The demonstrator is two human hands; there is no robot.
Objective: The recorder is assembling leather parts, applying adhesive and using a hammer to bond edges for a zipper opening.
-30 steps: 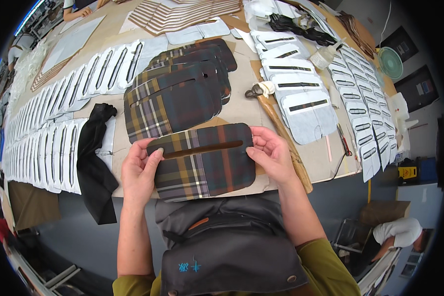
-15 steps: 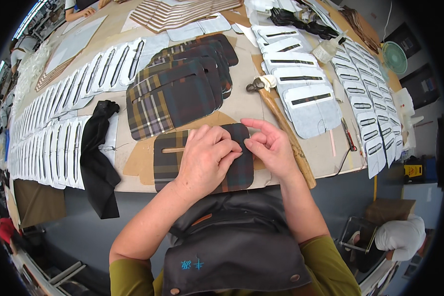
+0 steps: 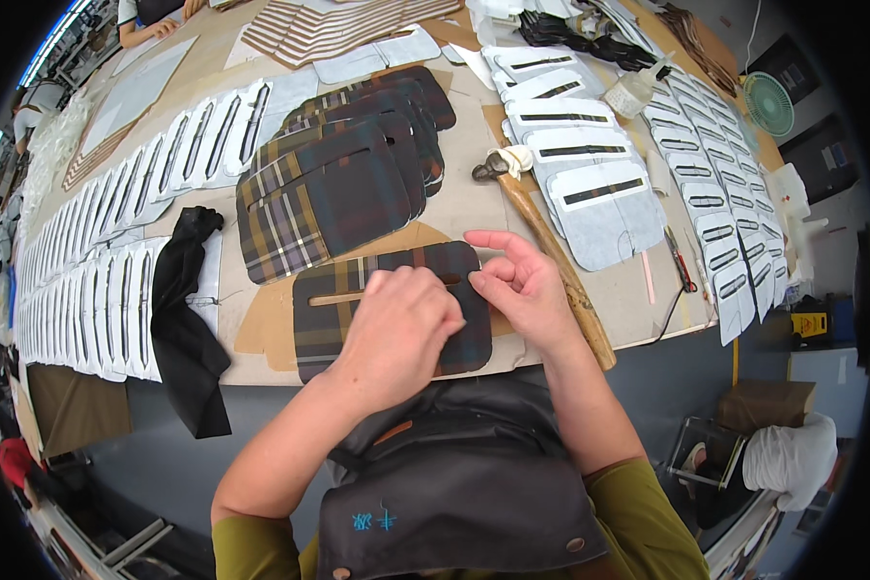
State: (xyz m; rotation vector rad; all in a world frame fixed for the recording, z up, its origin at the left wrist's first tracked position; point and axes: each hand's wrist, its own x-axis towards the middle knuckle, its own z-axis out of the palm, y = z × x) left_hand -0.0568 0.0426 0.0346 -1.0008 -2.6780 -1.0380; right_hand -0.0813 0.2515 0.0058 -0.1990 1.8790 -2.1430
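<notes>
A plaid fabric panel [image 3: 314,358] with rounded corners and a long narrow slot lies at the table's front edge. My left hand [image 3: 401,333] is over its middle, fingers curled together, covering part of the slot. Whatever those fingers pinch is hidden or too fine to see. At the panel's right edge is my right hand [image 3: 522,290], its index finger stretched out. The right thumb bends in toward the curled middle finger, and I cannot make out anything between them. Brown card [image 3: 266,329] shows under the panel. Behind it, several similar plaid panels [image 3: 358,193] lie in an overlapping pile.
A wooden-handled hammer [image 3: 556,261] lies to the right, beside overlapping white-backed slotted pieces [image 3: 609,232]. Farther right are red-handled scissors [image 3: 681,266]. A black cloth [image 3: 188,338] hangs over the front edge at left, near rows of white pieces [image 3: 97,309]. A clear bottle [image 3: 633,92] stands farther back.
My left hand has shifted slightly down and left, uncovering the slot's right end. My right hand stays by the panel's right edge. The whole view has shifted a little.
</notes>
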